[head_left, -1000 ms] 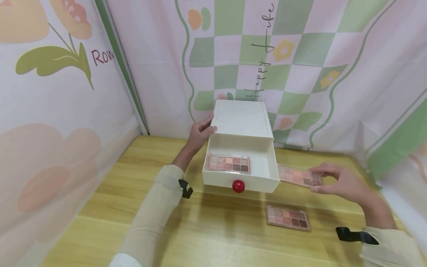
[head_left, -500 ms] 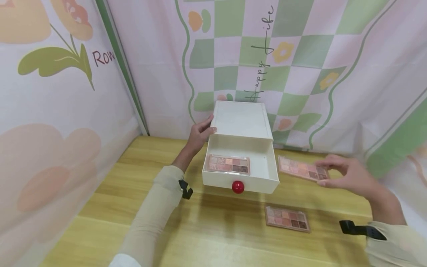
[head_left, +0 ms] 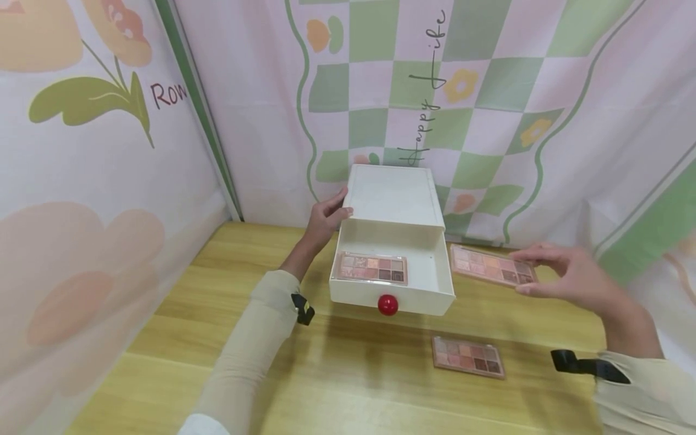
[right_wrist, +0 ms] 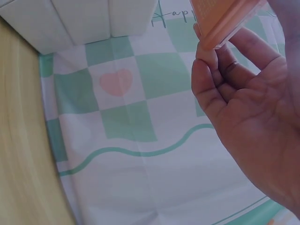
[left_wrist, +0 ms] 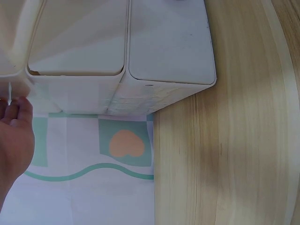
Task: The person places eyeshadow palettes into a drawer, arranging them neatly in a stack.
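A white drawer cabinet (head_left: 394, 193) stands against the back cloth, its top drawer (head_left: 426, 297) pulled out by a red knob's (head_left: 388, 305) width and more. My left hand (head_left: 325, 219) holds the cabinet's left side near the top, thumb at the front edge. Inside the drawer, at the left front, lies an eyeshadow palette (head_left: 373, 267). My right hand (head_left: 576, 279) pinches the right end of a second palette (head_left: 486, 266) just right of the drawer, pans facing up. In the right wrist view that palette (right_wrist: 225, 18) tilts above the fingers. A third palette (head_left: 469, 356) lies on the table in front.
The wooden table (head_left: 337, 386) runs back to a checked, printed cloth (head_left: 375, 84). A flowered cloth (head_left: 98, 169) closes off the left. Lower drawers (left_wrist: 77, 40) sit under the open one, seen in the left wrist view.
My right hand has moved the pinched palette up and slightly away from the drawer's right side. The left hand, the cabinet and the other palettes have stayed put.
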`<state>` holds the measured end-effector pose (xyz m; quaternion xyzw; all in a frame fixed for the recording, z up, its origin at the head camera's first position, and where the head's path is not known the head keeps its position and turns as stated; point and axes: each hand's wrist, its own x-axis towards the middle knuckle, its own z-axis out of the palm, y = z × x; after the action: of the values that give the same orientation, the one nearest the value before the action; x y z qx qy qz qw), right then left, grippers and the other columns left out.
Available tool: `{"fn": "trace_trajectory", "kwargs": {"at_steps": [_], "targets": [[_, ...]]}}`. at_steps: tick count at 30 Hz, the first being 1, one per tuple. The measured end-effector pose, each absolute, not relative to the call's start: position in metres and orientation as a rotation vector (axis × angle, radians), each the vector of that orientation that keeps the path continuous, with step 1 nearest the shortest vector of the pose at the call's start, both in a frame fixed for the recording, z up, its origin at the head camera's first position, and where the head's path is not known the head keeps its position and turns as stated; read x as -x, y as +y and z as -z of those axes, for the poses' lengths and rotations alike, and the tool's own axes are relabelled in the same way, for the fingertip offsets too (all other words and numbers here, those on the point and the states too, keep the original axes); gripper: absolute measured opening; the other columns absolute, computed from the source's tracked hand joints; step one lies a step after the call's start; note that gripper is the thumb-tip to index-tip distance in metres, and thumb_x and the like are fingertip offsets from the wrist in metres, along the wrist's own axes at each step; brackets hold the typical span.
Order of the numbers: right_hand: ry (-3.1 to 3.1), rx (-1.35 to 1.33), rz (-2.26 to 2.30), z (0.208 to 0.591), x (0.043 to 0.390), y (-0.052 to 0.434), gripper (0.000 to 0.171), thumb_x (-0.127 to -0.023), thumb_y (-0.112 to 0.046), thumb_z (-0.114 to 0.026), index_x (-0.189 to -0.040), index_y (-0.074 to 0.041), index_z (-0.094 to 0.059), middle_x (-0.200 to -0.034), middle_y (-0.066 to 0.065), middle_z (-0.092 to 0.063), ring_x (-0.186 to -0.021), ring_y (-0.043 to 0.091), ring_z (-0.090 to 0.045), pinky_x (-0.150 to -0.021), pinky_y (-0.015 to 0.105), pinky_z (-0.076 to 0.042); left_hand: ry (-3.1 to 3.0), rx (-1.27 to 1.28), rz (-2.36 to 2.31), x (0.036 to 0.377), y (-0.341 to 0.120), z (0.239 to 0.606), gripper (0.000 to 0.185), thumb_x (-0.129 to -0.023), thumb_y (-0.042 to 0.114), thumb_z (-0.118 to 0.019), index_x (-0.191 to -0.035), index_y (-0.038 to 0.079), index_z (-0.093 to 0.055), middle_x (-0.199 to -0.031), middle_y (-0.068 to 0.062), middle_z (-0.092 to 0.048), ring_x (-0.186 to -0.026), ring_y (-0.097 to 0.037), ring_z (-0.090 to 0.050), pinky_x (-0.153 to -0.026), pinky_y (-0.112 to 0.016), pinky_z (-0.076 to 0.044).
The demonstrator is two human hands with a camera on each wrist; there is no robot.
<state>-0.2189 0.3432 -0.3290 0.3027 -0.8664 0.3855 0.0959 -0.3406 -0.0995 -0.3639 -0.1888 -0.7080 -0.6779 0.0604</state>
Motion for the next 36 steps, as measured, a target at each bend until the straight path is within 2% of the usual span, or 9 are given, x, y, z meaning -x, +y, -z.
{"fn": "trace_trajectory", "kwargs": {"at_steps": [5, 16, 25, 31, 36], "targets": [[-2.561, -0.855, -1.148, 0.325, 0.218, 0.341, 0.054, -0.065, 0.016, -0.082, -0.116, 0.005, -0.07, -0.102, -0.013, -0.067, -0.096, -0.004, -0.061, -0.096, -0.004, -0.04, -2.135, 0.569, 2.057, 0.34, -0.099, 0.363, 0.062, -0.095, 0.015, -0.057, -0.152, 0.002, -0.039, -0.166, -0.009, -0.034, -0.154, -0.023, -0.036, -0.125, -0.03, -0.036], [-2.564, -0.879, -1.118, 0.312, 0.219, 0.337, 0.058, -0.065, 0.014, -0.083, -0.12, 0.006, -0.069, -0.106, -0.015, -0.066, -0.102, -0.008, -0.061, -0.097, -0.004, -0.04, -2.126, 0.571, 2.062, 0.34, -0.098, 0.361, 0.062, -0.095, 0.016, -0.058, -0.152, 0.001, -0.039, -0.165, -0.012, -0.034, -0.154, -0.024, -0.037, -0.125, -0.029, -0.037], [-2.609, -0.804, -1.06, 0.302, 0.221, 0.32, 0.058, -0.066, 0.006, -0.088, -0.121, 0.002, -0.07, -0.107, -0.02, -0.065, -0.096, -0.01, -0.061, -0.085, -0.002, -0.047, -2.117, 0.573, 2.073, 0.341, -0.099, 0.361, 0.062, -0.095, 0.015, -0.058, -0.152, 0.001, -0.039, -0.165, -0.011, -0.034, -0.154, -0.023, -0.037, -0.124, -0.029, -0.037], [-2.643, -0.758, -0.96, 0.297, 0.223, 0.31, 0.058, -0.066, -0.005, -0.091, -0.121, -0.001, -0.071, -0.107, -0.029, -0.06, -0.1, -0.019, -0.055, -0.085, -0.004, -0.04, -2.116, 0.568, 2.078, 0.34, -0.099, 0.362, 0.061, -0.095, 0.014, -0.058, -0.152, 0.001, -0.039, -0.166, -0.011, -0.034, -0.154, -0.023, -0.037, -0.124, -0.029, -0.038], [-2.668, -0.764, -0.948, 0.295, 0.224, 0.299, 0.057, -0.069, -0.008, -0.091, -0.122, -0.004, -0.072, -0.105, -0.025, -0.06, -0.096, -0.014, -0.056, -0.079, -0.001, -0.046, -2.111, 0.571, 2.084, 0.34, -0.098, 0.363, 0.062, -0.095, 0.014, -0.058, -0.152, 0.001, -0.039, -0.166, -0.013, -0.033, -0.154, -0.024, -0.037, -0.123, -0.03, -0.039]]}}
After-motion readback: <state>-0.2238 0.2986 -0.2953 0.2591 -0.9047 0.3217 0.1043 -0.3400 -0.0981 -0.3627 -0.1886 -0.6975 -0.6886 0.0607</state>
